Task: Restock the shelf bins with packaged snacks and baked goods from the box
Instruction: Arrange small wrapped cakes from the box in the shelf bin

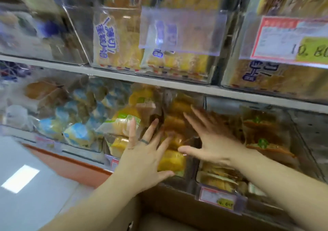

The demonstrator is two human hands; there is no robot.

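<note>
On my feed both hands are out in front, flat and spread, and neither grips anything. My left hand (142, 158) has its fingers straight and fanned upward, a dark ring (144, 141) on 1 of them, with its thumb lying just under the lowest of the yellow cake packs (171, 160). My right hand (213, 142) reaches in from the right, fingers straight and pointing up-left over the browner packs higher in the same stack, thumb stretched toward the left hand. The packs sit between the 2 hands, in the middle bin (190, 170) of the lower shelf. Motion blur keeps me from telling whether the fingertips actually press on the wrappers.

The cardboard box (177, 213) lies directly below my forearms, against the foot of the shelf.

Left of the middle bin are blue-and-white packs (76, 126); right of it, brown packs with a green mark (262, 138). A small price tag (218, 198) hangs below those. Above the grey shelf board (159, 79), clear bins hold sliced cake bags (120, 41), and a red-bordered price label (291, 41) sits at upper right.
</note>
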